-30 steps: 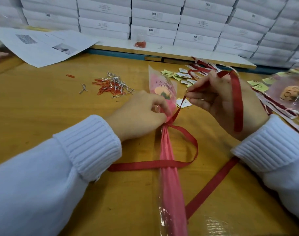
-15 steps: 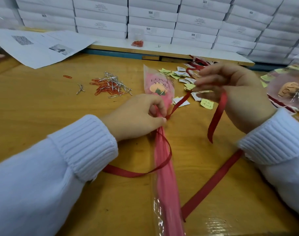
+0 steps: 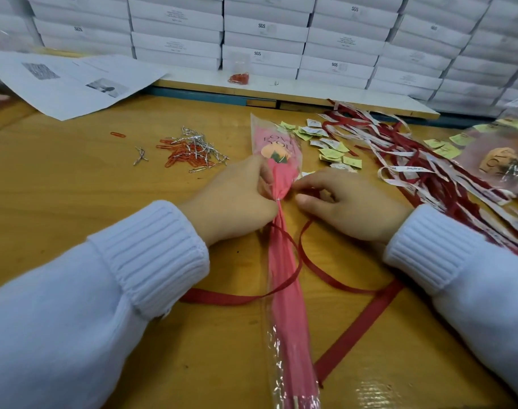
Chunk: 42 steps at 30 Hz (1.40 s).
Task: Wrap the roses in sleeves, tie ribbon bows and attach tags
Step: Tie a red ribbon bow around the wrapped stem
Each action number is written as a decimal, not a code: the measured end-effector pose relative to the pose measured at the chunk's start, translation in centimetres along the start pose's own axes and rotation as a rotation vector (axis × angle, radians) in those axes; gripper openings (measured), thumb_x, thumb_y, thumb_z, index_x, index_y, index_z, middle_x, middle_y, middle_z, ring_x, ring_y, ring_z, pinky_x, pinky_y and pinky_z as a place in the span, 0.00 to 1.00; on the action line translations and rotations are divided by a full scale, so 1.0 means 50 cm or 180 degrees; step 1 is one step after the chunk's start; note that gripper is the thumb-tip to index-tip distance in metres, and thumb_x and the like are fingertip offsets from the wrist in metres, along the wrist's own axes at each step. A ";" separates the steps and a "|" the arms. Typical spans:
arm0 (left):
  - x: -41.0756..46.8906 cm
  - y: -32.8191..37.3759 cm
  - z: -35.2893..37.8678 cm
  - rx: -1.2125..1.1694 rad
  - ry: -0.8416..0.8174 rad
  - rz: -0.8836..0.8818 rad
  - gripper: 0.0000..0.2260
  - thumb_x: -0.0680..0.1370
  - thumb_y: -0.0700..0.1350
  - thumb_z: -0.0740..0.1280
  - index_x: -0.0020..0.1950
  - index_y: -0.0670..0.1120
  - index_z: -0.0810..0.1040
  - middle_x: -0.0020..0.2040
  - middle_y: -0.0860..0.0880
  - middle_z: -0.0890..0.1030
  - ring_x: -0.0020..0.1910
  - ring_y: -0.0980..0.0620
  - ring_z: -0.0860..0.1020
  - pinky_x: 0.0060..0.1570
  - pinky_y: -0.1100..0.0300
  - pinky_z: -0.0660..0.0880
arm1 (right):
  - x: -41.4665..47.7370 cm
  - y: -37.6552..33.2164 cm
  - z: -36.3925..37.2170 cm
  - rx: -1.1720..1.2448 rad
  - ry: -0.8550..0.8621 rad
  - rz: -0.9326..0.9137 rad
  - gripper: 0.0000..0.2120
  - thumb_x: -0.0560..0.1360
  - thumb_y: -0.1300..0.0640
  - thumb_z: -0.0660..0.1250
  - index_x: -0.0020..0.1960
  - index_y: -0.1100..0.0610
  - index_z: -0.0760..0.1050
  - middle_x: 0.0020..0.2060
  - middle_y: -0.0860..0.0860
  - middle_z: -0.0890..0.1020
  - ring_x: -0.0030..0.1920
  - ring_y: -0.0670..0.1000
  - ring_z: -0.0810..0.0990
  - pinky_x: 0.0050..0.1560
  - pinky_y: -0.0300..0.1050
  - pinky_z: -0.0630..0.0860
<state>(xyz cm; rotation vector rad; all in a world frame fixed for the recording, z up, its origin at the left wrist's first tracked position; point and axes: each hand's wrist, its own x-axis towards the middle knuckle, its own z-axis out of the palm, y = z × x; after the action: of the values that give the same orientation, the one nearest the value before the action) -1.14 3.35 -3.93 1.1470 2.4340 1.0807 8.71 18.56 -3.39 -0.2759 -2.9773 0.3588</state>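
Note:
A rose in a pink and clear sleeve [image 3: 284,278] lies lengthwise on the wooden table [image 3: 74,202], its orange bloom [image 3: 274,152] at the far end. My left hand [image 3: 237,199] grips the sleeve at its gathered neck. My right hand [image 3: 346,205] sits just right of the neck, fingers curled around the red ribbon [image 3: 349,335]. The ribbon loops across the sleeve and trails toward the near right. Small yellow and white tags [image 3: 331,146] lie beyond the hands.
A heap of red and silver paper clips [image 3: 190,152] lies at the left. Loose red and white ribbons [image 3: 422,160] and another sleeved rose [image 3: 499,163] lie at the right. Printed sheets [image 3: 74,81] rest at the far left. White boxes [image 3: 266,33] are stacked behind.
My right hand has come down from above the table to beside the sleeve's neck, pulling the ribbon low. The ribbon loops have flattened onto the table. My left hand stays at the neck.

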 end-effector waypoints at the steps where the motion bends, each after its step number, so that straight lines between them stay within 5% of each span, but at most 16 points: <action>1: -0.003 0.001 -0.004 0.0243 -0.0039 -0.0059 0.11 0.70 0.42 0.69 0.48 0.51 0.71 0.43 0.52 0.75 0.41 0.54 0.75 0.36 0.59 0.73 | 0.002 0.000 0.001 -0.0009 0.0093 0.0036 0.14 0.78 0.49 0.62 0.60 0.52 0.78 0.51 0.46 0.78 0.49 0.45 0.73 0.47 0.37 0.64; 6: -0.009 0.007 -0.018 0.0943 -0.0243 -0.0265 0.10 0.71 0.41 0.66 0.48 0.39 0.80 0.41 0.43 0.81 0.47 0.42 0.80 0.47 0.48 0.78 | 0.002 0.014 -0.007 0.0187 0.0387 0.0449 0.03 0.74 0.53 0.70 0.43 0.51 0.82 0.36 0.41 0.78 0.39 0.41 0.75 0.37 0.29 0.65; 12: -0.001 -0.002 -0.039 0.0815 -0.0277 -0.0398 0.07 0.76 0.45 0.68 0.37 0.51 0.79 0.40 0.52 0.80 0.41 0.54 0.77 0.41 0.60 0.72 | -0.008 0.012 -0.023 0.0929 0.0361 0.0679 0.04 0.72 0.58 0.72 0.43 0.51 0.78 0.32 0.47 0.82 0.33 0.41 0.80 0.37 0.34 0.73; 16: -0.001 -0.004 -0.039 -0.0296 -0.0214 -0.0605 0.07 0.79 0.40 0.63 0.42 0.44 0.77 0.33 0.49 0.82 0.36 0.52 0.83 0.35 0.59 0.80 | -0.014 0.006 -0.034 0.1127 0.0376 0.0773 0.05 0.76 0.57 0.67 0.42 0.51 0.80 0.38 0.49 0.82 0.40 0.47 0.79 0.42 0.38 0.76; 18: -0.003 0.001 -0.034 -0.0979 -0.0162 -0.0795 0.05 0.80 0.36 0.59 0.48 0.43 0.73 0.31 0.48 0.80 0.24 0.58 0.78 0.23 0.67 0.73 | -0.016 0.004 -0.037 0.1193 0.0317 0.0830 0.06 0.76 0.57 0.66 0.42 0.52 0.79 0.36 0.49 0.81 0.38 0.47 0.79 0.41 0.39 0.77; 21: -0.004 0.001 -0.029 -0.1506 -0.0174 -0.1046 0.13 0.80 0.31 0.53 0.49 0.46 0.73 0.32 0.47 0.74 0.19 0.57 0.70 0.21 0.68 0.66 | -0.016 0.001 -0.035 0.1518 0.0134 0.0977 0.07 0.78 0.59 0.64 0.43 0.56 0.78 0.29 0.47 0.81 0.31 0.46 0.78 0.35 0.39 0.77; 25: 0.000 -0.007 -0.026 -0.0620 -0.0145 -0.0802 0.10 0.77 0.35 0.60 0.46 0.49 0.77 0.34 0.48 0.74 0.27 0.53 0.69 0.27 0.61 0.64 | -0.016 -0.001 -0.032 0.1614 0.0109 0.1051 0.08 0.79 0.59 0.62 0.43 0.56 0.77 0.26 0.44 0.81 0.26 0.41 0.74 0.29 0.35 0.72; 28: 0.001 -0.009 -0.026 0.0355 -0.0027 -0.0219 0.01 0.77 0.46 0.66 0.46 0.52 0.77 0.42 0.54 0.78 0.36 0.59 0.73 0.31 0.65 0.64 | -0.018 -0.001 -0.031 0.1566 0.0207 0.1051 0.07 0.78 0.58 0.63 0.43 0.56 0.78 0.28 0.44 0.81 0.26 0.42 0.72 0.30 0.37 0.72; 31: 0.004 -0.014 -0.026 0.0562 0.0022 -0.0077 0.08 0.78 0.50 0.65 0.40 0.51 0.77 0.34 0.55 0.80 0.29 0.62 0.74 0.26 0.67 0.66 | -0.020 0.001 -0.031 0.1692 0.0274 0.1077 0.06 0.77 0.57 0.66 0.43 0.56 0.79 0.27 0.45 0.81 0.24 0.41 0.72 0.27 0.35 0.71; 34: 0.005 -0.016 -0.027 0.0270 -0.0012 -0.0201 0.10 0.79 0.48 0.64 0.38 0.47 0.77 0.26 0.54 0.79 0.17 0.62 0.68 0.18 0.71 0.63 | -0.022 0.006 -0.032 0.1994 0.0203 0.1148 0.05 0.76 0.57 0.67 0.43 0.57 0.79 0.26 0.46 0.80 0.25 0.42 0.71 0.27 0.35 0.70; 38: 0.001 -0.010 -0.035 -0.0719 -0.0002 -0.0492 0.05 0.78 0.43 0.64 0.44 0.48 0.78 0.27 0.55 0.80 0.28 0.57 0.74 0.25 0.68 0.70 | -0.023 0.008 -0.037 0.2997 0.0160 0.1180 0.04 0.77 0.62 0.65 0.46 0.58 0.78 0.29 0.48 0.80 0.25 0.42 0.72 0.27 0.33 0.71; 42: -0.007 0.005 -0.047 -0.2157 -0.0498 -0.0547 0.10 0.79 0.37 0.59 0.49 0.41 0.80 0.35 0.48 0.83 0.33 0.55 0.78 0.33 0.64 0.74 | -0.023 0.004 -0.040 0.4153 0.0032 0.0914 0.12 0.79 0.68 0.56 0.47 0.60 0.78 0.31 0.52 0.81 0.30 0.46 0.77 0.30 0.36 0.75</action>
<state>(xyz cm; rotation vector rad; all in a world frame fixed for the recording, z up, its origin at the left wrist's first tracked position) -1.94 1.97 -2.16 0.7449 1.7752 1.5178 10.15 18.99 -1.65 -0.4873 -2.0460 2.0703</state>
